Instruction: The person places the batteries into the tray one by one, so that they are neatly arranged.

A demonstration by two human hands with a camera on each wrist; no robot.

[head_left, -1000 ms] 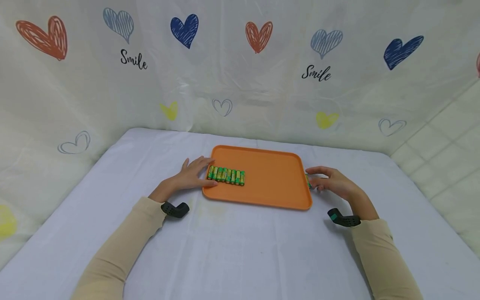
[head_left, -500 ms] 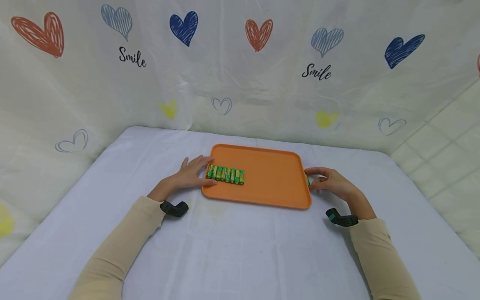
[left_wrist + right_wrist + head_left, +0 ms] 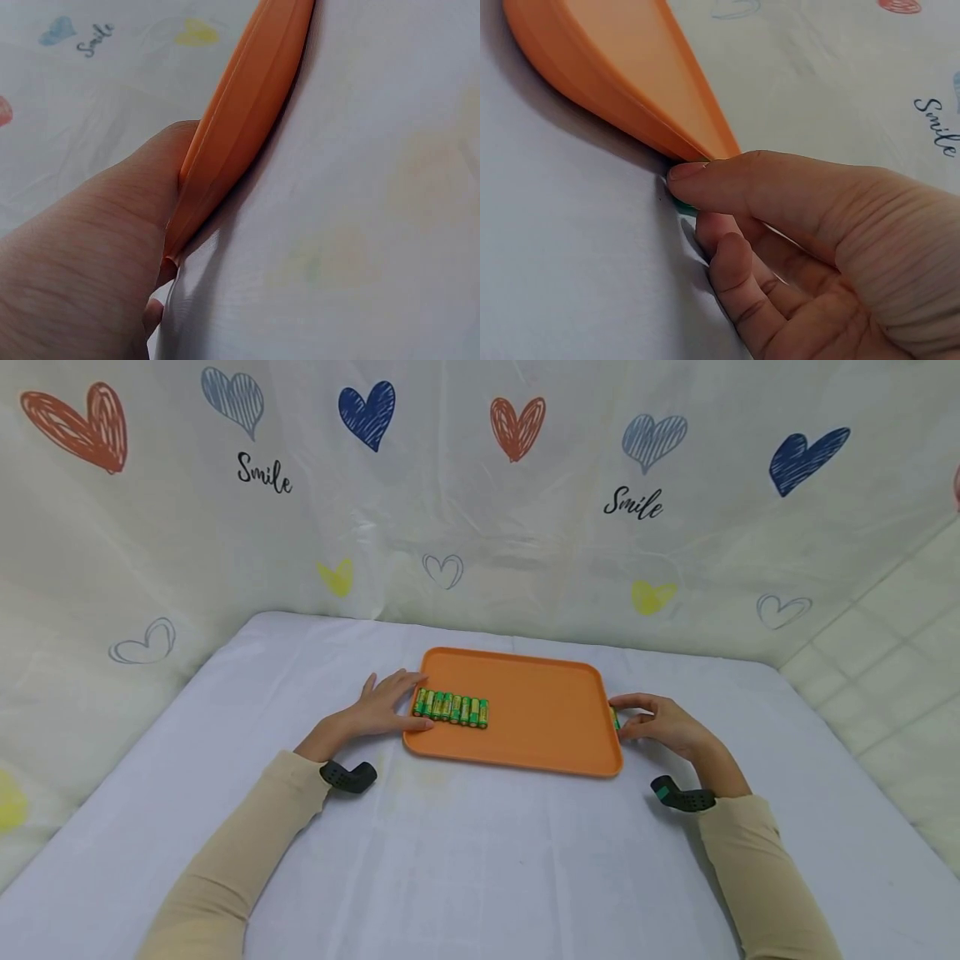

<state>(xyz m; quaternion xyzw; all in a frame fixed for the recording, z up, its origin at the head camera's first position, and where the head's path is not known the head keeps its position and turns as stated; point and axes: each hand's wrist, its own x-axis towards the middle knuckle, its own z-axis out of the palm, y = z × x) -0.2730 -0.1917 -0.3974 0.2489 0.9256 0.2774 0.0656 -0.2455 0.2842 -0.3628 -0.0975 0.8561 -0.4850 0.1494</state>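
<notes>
An orange tray [image 3: 540,718] lies on the white cloth, with several green and yellow batteries [image 3: 450,707] side by side in a row from its left rim. My left hand [image 3: 378,708] holds the tray at that rim, thumb and fingertips reaching over it around the row's left end. In the left wrist view, the thumb crosses the orange rim [image 3: 240,127]; the other fingers are mostly hidden. At the right end, my right hand [image 3: 660,722] pinches one green battery [image 3: 616,719] against the outside of the tray wall. The right wrist view shows only a sliver of this battery [image 3: 684,208].
White cloth [image 3: 480,860] covers the table, its far edge behind the tray. A hanging sheet printed with hearts and words [image 3: 555,527] closes off the back. Black bands [image 3: 348,777] sit on both wrists.
My right hand has drawn slightly left, its fingers closing on the battery against the tray's right side. The left hand and the battery row stay as they were.
</notes>
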